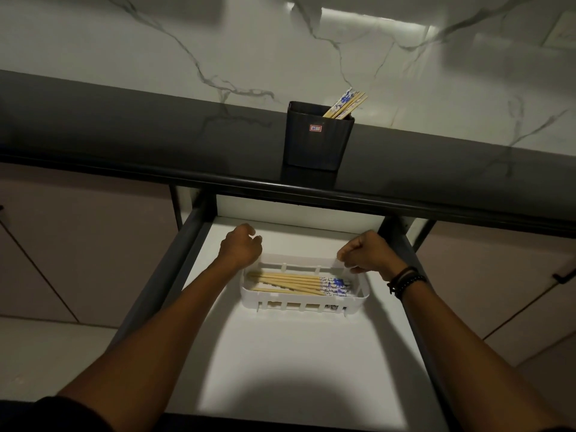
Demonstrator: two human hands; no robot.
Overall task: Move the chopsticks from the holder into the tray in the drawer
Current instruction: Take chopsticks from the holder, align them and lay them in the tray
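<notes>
Head view: thin, light, stiff bamboo chopsticks (pixel 344 105) lean in the black holder (pixel 318 135), upper centre; pinch their patterned tops. Both hands' (pixel 241 246) (pixel 367 252) fingers curl empty beside the white slotted tray (pixel 249 296).

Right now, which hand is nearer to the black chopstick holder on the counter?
Left, though only slightly. The left hand is below-left of the holder, by the tray's far-left corner; the right hand is below-right, at its far-right corner.

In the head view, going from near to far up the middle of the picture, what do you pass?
Bare drawer floor → white tray holding chopsticks → back wall of the drawer → dark counter edge → black holder with the remaining chopsticks → marble wall.
</notes>
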